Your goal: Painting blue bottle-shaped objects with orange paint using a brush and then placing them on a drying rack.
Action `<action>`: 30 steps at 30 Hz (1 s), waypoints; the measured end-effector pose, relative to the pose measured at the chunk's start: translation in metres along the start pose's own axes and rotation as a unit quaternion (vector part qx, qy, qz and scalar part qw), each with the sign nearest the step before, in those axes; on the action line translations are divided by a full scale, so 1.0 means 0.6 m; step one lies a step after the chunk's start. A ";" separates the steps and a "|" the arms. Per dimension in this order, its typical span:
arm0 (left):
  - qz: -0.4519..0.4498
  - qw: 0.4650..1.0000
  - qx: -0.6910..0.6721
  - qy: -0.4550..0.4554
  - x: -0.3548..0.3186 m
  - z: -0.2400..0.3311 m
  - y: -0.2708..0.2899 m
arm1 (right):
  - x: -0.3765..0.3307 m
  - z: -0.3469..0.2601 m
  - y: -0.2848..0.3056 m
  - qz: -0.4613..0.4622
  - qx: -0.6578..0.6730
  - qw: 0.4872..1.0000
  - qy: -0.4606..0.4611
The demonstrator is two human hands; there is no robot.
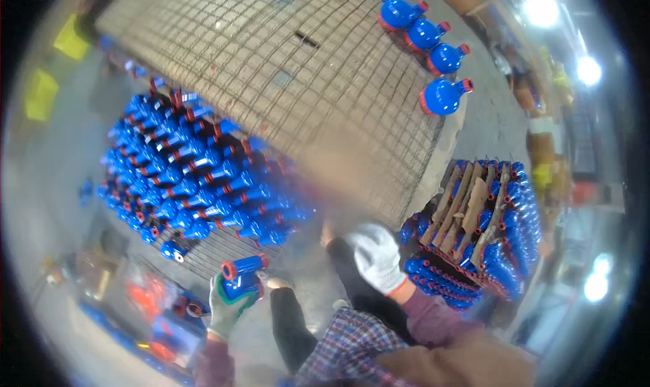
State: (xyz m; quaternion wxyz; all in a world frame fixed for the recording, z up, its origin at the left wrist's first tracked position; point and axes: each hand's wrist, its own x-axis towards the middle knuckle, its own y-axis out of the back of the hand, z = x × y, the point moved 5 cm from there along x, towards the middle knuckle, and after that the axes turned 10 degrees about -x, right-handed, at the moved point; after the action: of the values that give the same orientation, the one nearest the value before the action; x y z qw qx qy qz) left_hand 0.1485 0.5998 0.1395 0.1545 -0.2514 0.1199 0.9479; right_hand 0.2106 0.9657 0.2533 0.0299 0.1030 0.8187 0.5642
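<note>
My left hand [226,307], in a pale glove with green on it, is wrapped round a blue pipe fitting [242,283]. This fitting has a tube-shaped top with red ends, and it is held above the floor, close to my legs. Out to the right, my right hand [379,260] wears a white glove and is smeared by motion. Its fingers are too blurred to read, and nothing shows in it. It is nearest to the near edge of the mesh-topped table [291,82]. Many similar blue fittings [196,164] are stacked in rows left of my hands.
Several round blue fittings with red necks [443,97] stand along the table's right edge. At right is a stack of blue parts [518,231] with cardboard strips [467,208] on it. A blue box [177,336] sits at lower left. Yellow bins [42,95] are at far left.
</note>
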 end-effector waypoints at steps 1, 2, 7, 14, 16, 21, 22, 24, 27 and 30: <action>-0.018 0.998 0.044 -0.041 0.017 0.078 -0.026 | 0.032 0.034 0.027 0.033 -0.032 0.999 -0.018; -0.036 0.995 0.056 -0.068 0.034 0.156 -0.057 | 0.056 0.074 0.042 0.087 -0.043 0.995 -0.036; -0.091 0.934 0.203 -0.279 0.168 0.468 -0.257 | 0.148 0.226 0.041 0.197 -0.069 0.973 -0.101; -0.037 0.846 0.421 -0.325 0.352 0.722 -0.558 | 0.168 0.263 0.031 0.202 -0.015 0.966 -0.161; -0.035 0.847 0.434 -0.304 0.416 0.732 -0.624 | 0.172 0.273 0.028 0.193 -0.010 0.968 -0.158; 0.024 0.851 0.438 -0.289 0.488 0.724 -0.699 | 0.172 0.267 0.000 0.172 -0.005 0.973 -0.156; 0.050 0.852 0.421 -0.306 0.491 0.723 -0.699 | 0.176 0.261 -0.001 0.159 -0.005 0.975 -0.156; 0.065 0.861 0.406 -0.298 0.501 0.721 -0.699 | 0.179 0.249 0.013 0.142 -0.003 0.979 -0.144; 0.069 0.894 0.346 -0.276 0.485 0.709 -0.688 | 0.181 0.257 0.000 0.164 -0.024 0.976 -0.142; 0.059 0.899 0.251 -0.355 0.427 0.665 -0.623 | 0.175 0.265 -0.008 0.177 -0.054 0.974 -0.135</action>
State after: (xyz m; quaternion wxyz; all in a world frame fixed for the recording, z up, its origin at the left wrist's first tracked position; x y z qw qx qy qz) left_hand -0.1062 1.1263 0.2891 0.1888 0.1560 0.3056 0.9201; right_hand 0.1339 1.1314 0.1982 0.0453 0.3194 0.7445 0.5845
